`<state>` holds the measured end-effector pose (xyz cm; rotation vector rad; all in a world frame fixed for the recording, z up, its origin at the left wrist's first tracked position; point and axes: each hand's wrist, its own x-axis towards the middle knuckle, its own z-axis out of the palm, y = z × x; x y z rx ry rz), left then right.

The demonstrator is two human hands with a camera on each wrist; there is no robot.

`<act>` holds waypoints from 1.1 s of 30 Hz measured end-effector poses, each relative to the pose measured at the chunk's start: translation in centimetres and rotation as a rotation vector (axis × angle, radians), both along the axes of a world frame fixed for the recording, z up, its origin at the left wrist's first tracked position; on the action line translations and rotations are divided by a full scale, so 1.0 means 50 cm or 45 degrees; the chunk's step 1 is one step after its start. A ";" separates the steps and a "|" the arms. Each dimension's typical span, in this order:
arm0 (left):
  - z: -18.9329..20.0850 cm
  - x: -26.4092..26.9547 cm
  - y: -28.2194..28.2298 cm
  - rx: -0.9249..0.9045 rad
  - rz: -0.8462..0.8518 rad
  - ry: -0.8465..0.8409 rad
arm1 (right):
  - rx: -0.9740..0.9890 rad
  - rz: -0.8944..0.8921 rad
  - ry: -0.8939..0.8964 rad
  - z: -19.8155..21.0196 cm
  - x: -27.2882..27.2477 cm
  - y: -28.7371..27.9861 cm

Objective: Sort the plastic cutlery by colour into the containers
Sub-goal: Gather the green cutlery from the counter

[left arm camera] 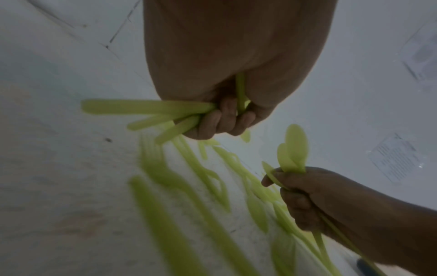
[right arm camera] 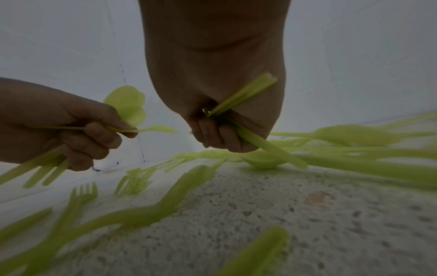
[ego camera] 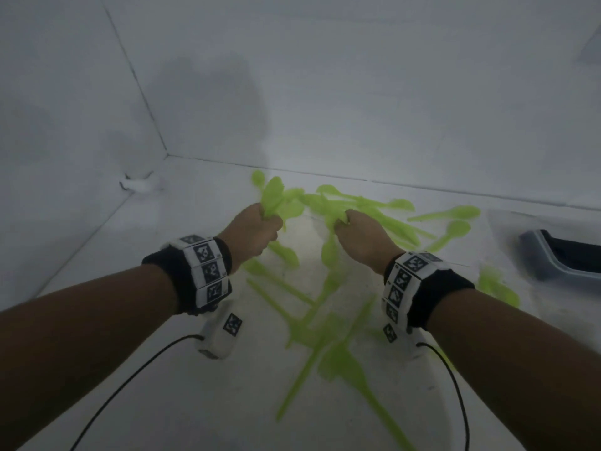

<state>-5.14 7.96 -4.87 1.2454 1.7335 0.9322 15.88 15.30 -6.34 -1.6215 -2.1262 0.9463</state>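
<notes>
gathering step: left hand and right hand clamped on bunches of lime-green plastic cutlery; next, carry to grey container.

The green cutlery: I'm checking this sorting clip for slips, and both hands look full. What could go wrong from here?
1. The left hand grips a splayed bunch of spoons; handles fan out below the fist, so one may slip free.
2. The right hand also holds pieces, so gathering more from the loose forks could scatter them.
3. The container sits far right, half out of view; a carry there risks drops.
</notes>
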 end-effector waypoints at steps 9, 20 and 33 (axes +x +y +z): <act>-0.010 -0.057 -0.110 0.146 -0.023 0.049 | -0.081 0.332 -0.311 0.017 -0.001 0.013; 0.003 -0.055 -0.161 0.204 0.009 -0.035 | 0.301 0.574 -0.650 0.008 -0.002 0.014; 0.016 -0.032 -0.148 0.350 0.008 -0.156 | 0.373 -0.061 0.197 0.101 -0.011 -0.030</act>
